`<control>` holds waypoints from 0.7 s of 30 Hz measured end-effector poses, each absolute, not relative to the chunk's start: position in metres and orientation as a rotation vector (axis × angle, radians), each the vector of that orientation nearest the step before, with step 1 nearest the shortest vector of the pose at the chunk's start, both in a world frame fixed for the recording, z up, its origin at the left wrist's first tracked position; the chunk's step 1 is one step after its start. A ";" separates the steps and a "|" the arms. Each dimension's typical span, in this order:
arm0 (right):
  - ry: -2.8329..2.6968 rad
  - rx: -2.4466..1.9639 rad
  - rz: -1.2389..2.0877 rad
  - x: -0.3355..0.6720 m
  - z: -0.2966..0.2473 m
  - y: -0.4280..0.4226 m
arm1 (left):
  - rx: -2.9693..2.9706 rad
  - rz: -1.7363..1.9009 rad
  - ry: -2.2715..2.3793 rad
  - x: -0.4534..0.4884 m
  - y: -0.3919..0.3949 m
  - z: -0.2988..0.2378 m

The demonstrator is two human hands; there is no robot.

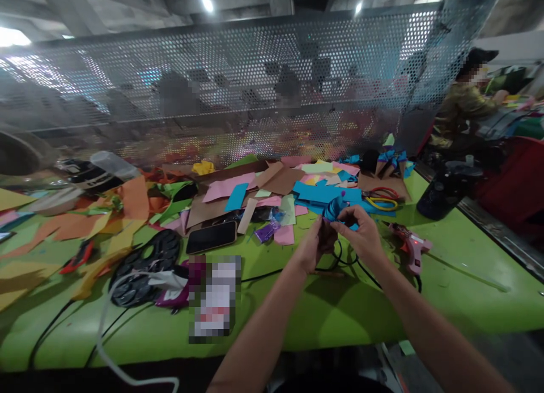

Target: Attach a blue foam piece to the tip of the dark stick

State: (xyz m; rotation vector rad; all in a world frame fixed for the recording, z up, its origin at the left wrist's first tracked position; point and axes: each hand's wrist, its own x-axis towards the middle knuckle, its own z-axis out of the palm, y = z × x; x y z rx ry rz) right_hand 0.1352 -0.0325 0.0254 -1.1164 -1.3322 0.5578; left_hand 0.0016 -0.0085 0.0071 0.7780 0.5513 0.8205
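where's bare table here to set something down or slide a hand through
Barest: the green table right of the pink glue gun, out to its right edge. Also the near strip under the forearms, between the blurred block and the glue gun, though black cables cross it. Crowded: paper scraps along the back, and the left side around the phone and black disc.

Matt green desk (446, 291) strewn with matt coloured paper scraps (229, 186); folded blue paper piece (334, 208) above it; glossy black phone (211, 236) and pink plastic glue gun (410, 246) on it; perforated metal screen (255, 87) behind it.
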 end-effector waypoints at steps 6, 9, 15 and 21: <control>-1.308 -1.105 0.663 0.136 0.025 -0.034 | 0.802 0.862 0.583 0.002 -0.010 0.007; -1.336 -1.124 0.595 0.135 0.024 -0.035 | 0.824 0.864 0.627 0.003 -0.011 0.008; -1.382 -1.122 0.538 0.135 0.023 -0.036 | 0.836 0.889 0.690 0.005 -0.012 0.006; -1.352 -1.092 0.605 0.137 0.024 -0.035 | 0.751 0.848 0.600 0.003 -0.010 0.008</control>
